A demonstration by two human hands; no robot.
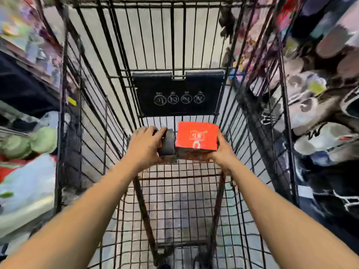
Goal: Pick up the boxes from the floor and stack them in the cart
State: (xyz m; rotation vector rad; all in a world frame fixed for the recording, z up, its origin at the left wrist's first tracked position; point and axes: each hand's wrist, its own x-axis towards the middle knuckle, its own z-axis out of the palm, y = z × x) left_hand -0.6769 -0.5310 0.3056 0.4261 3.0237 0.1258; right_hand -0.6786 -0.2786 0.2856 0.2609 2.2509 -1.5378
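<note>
1. the red box (196, 137), a glossy cardboard block with a pale printed label, is sitting low inside the cart (91, 133), at its far end.
2. the right hand (221, 152) is gripping the box's right side and underside.
3. the left hand (144, 144) is closing over a dark box (168, 145) just left of the red one; its far face is hidden.
4. beyond the grip, a black plastic flap (177, 94) with round white icons is hanging on the wire wall.
5. blurred shelf goods (320, 84) are crowding both sides.
</note>
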